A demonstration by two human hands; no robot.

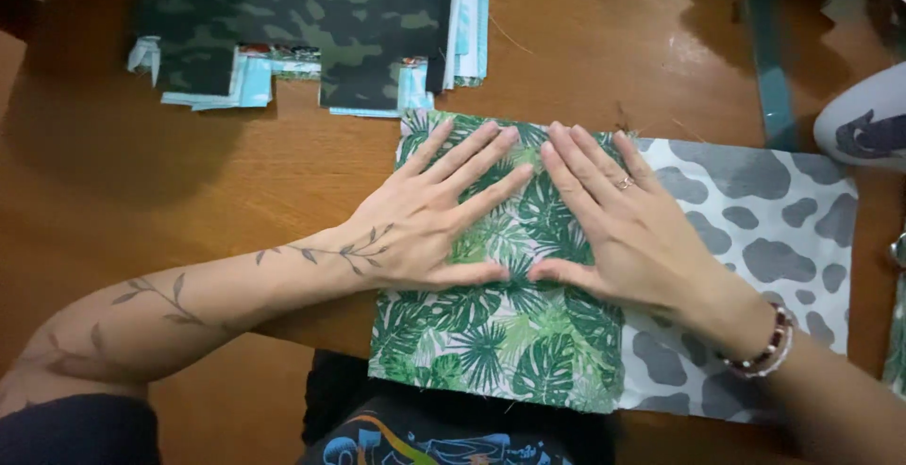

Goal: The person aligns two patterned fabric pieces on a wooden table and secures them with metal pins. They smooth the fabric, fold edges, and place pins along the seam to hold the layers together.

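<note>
While pressing flat, left hand [425,224] and right hand [604,229], fingers spread wide, palms down on green leaf-print fabric [491,352], apparently smoothing it; beside it grey spotted fabric [764,238], beyond it camouflage fabric stack [311,21] on counter [142,163].

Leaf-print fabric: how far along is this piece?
Done: the green leaf-print fabric lies on the grey cow-print fabric, left edges matched. In hand: left hand and right hand press it flat. Left: the camouflage stack of cut pieces sits apart, untouched.
</note>
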